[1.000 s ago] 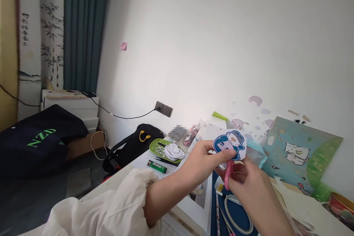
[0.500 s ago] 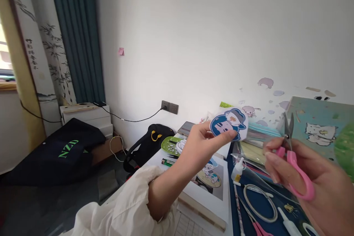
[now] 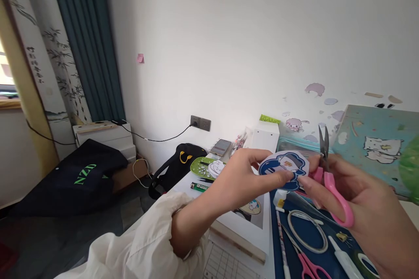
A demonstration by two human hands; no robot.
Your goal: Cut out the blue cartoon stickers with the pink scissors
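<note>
My left hand point(image 3: 245, 178) pinches a paper cutout point(image 3: 284, 168) between thumb and fingers. The cutout carries a blue cartoon figure with a white margin around part of it. My right hand point(image 3: 353, 192) holds pink-handled scissors point(image 3: 334, 198), fingers around the handles and the slightly parted blades point(image 3: 324, 141) pointing up. The right thumb and a fingertip also reach the cutout's right edge, so both hands meet at the paper. Below them, a printed cartoon sheet point(image 3: 257, 213) lies on a white box point(image 3: 240, 237), partly hidden by my left forearm.
On the blue mat lie a second pair of pink scissors point(image 3: 307, 266), a coiled cable point(image 3: 307, 232), a white glue bottle point(image 3: 280, 198), a white pen-like tool point(image 3: 343, 257) and a tape roll point(image 3: 365, 263). A phone point(image 3: 221, 147) and green tray point(image 3: 198, 167) are behind. A picture board point(image 3: 381, 139) leans against the wall.
My left hand has moved right and down with the cutout. My right hand has come left with the scissors, and its fingers now reach the paper's edge.
</note>
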